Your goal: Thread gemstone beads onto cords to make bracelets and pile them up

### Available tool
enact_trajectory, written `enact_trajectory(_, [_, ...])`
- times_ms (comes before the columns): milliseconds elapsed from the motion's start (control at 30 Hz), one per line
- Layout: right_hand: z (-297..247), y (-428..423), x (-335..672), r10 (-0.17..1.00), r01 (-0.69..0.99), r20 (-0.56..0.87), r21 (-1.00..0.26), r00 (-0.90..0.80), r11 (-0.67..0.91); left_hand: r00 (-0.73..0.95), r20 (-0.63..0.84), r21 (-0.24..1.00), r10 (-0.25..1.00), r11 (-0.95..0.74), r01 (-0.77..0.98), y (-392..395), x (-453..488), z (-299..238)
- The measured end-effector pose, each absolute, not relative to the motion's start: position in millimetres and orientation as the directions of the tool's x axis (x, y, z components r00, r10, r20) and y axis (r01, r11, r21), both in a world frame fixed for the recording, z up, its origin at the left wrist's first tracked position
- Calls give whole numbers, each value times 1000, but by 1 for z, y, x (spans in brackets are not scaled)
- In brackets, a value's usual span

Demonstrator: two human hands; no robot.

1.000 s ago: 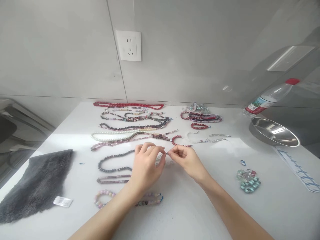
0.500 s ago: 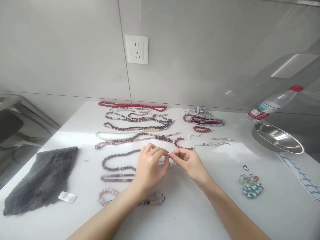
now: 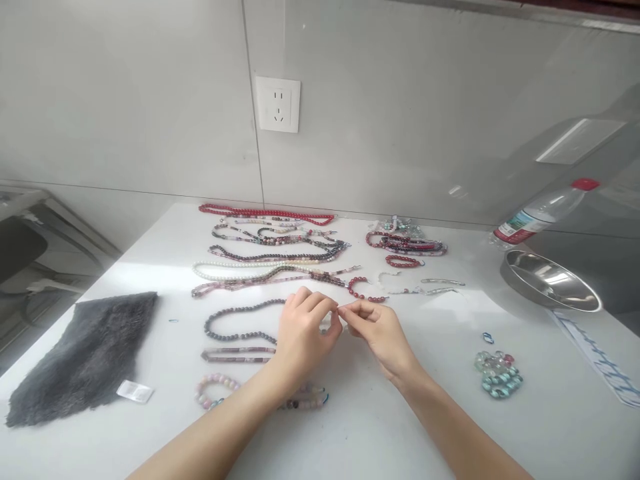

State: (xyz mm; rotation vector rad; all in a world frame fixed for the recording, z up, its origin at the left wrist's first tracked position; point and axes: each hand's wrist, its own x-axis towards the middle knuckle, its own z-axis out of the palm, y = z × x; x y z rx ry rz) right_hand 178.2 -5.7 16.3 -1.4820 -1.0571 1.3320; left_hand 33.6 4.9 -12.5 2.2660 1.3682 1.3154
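Observation:
My left hand [image 3: 304, 331] and my right hand [image 3: 377, 330] meet fingertip to fingertip over the white table [image 3: 380, 427], both pinched on something tiny that I cannot make out; pale clear beads show faintly behind the fingers. Just left of my left hand lie a dark grey bead strand [image 3: 235, 321] and a purple tube-bead strand [image 3: 235, 355]. A pastel bead bracelet [image 3: 215, 390] lies under my left forearm. A short red bead strand [image 3: 363, 291] lies just beyond my right hand.
Several long bead strands [image 3: 270, 257] lie in rows near the wall, with a pile of red bracelets [image 3: 405, 243] to their right. A grey furry cloth [image 3: 83, 357] is far left. A steel bowl [image 3: 550, 280], plastic bottle [image 3: 537, 213] and teal bead cluster [image 3: 497, 373] sit right.
Both hands stay pinched together at the same spot. The view has shifted slightly, so everything sits a little further right and lower in the picture.

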Motion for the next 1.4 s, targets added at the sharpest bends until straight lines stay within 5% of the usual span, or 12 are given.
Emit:
enact_trajectory(400, [11,-5,178,961,61,-260,-962,92,-267,228,633,446,740,-590,673,8,32,-12])
enact_trajectory(833, [14,-5,186,1000,504,-1,-864,3,-3,343,379,680,859,-510,526,15,16,-4])
enact_trajectory(1100, [15,-4,186,1000,481,-11,-877,23,-21,295,533,537,793,-586,606,10,20,-15])
enact_trajectory(1400, [15,-6,183,1000,482,-9,-876,22,-19,208,558,540,803,-542,644,4,24,-10])
